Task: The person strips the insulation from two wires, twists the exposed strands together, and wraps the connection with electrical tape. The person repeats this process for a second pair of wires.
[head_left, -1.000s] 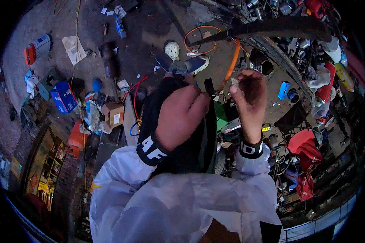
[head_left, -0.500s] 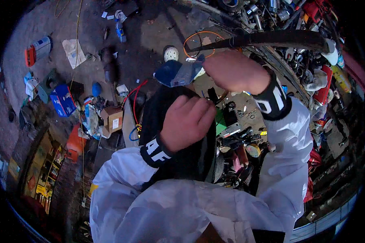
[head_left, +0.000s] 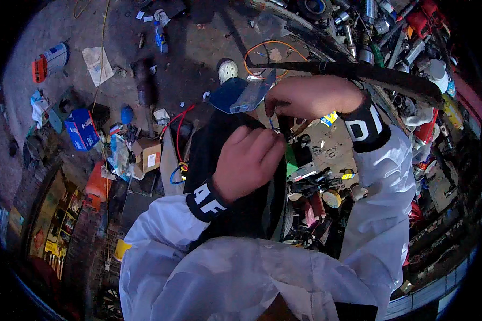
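Note:
My left hand point(head_left: 249, 160) is closed, back upward, over the dark cloth of my lap; whatever its fingers may hold is hidden. My right hand point(head_left: 313, 96) reaches in from the right with its fingers curled down toward the left one. What lies inside its grip is hidden. Just beyond the right hand runs a long dark curved strip point(head_left: 391, 79), narrow at its left end; whether the hand touches it I cannot tell. A blue cloth piece point(head_left: 226, 96) with a greyish, shiny flat piece point(head_left: 247, 98) lies left of the right fingertips.
A white perforated shoe point(head_left: 227, 70) shows beyond the cloth. An orange cable loop point(head_left: 273, 43) lies on the floor. Metal parts and tools point(head_left: 367, 53) crowd the far right. On the left are a blue box point(head_left: 82, 129), an open cardboard box point(head_left: 146, 155) and red tubing point(head_left: 181, 120).
The right end of the dark strip has swung nearer, its left end staying about level. My right hand has turned, showing its curled fingers more clearly. The left hand has hardly moved.

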Available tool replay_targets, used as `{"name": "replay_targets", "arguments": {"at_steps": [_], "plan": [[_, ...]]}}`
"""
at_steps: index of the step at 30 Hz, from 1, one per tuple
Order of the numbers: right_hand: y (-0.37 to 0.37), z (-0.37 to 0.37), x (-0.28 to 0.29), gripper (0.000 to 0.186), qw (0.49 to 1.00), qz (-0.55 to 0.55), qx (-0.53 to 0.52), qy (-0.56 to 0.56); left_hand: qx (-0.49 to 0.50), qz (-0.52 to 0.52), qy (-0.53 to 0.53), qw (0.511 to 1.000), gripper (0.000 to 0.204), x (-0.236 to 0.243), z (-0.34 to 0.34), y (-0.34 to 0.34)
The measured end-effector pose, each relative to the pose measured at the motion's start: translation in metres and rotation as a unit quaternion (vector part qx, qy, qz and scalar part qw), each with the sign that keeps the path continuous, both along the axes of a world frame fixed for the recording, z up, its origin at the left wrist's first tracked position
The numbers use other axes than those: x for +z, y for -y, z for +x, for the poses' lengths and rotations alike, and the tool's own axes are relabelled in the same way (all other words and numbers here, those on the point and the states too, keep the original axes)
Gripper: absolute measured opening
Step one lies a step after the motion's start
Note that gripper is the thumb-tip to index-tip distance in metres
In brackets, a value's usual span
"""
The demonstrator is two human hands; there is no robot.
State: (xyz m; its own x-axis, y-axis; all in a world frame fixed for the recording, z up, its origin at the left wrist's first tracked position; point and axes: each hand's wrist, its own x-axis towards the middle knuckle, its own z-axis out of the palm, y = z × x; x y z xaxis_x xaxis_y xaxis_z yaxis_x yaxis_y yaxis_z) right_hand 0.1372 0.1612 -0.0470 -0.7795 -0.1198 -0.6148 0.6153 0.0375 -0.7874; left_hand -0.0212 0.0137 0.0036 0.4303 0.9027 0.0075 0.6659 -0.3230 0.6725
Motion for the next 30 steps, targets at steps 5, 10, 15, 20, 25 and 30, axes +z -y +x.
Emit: {"name": "replay_targets", "arguments": {"at_steps": [5, 10, 15, 20, 25, 30], "plan": [[0.001, 0.009, 0.000, 0.015, 0.989, 0.080, -0.095, -0.081, 0.013, -0.033, 0.029, 0.999, 0.033, 0.000, 0.000, 0.000], [0.008, 0.012, 0.025, 0.013, 0.938, 0.205, -0.252, -0.124, 0.048, -0.042, 0.008, 0.998, 0.028, -0.002, -0.002, 0.000], [0.016, 0.011, 0.058, 0.018, 0.910, 0.309, -0.262, -0.089, 0.098, -0.061, -0.002, 0.993, 0.025, 0.003, -0.001, 0.000], [0.037, 0.010, 0.080, 0.022, 0.905, 0.279, -0.309, -0.090, 0.107, -0.075, -0.030, 0.991, 0.022, 0.001, -0.002, 0.005], [0.055, 0.016, 0.092, 0.027, 0.885, 0.312, -0.315, -0.144, 0.122, -0.098, -0.017, 0.988, 0.022, 0.009, -0.001, -0.003], [0.073, 0.031, 0.095, 0.026, 0.909, 0.237, -0.310, -0.143, 0.160, -0.119, 0.037, 0.979, 0.020, 0.002, -0.005, -0.001]]}}
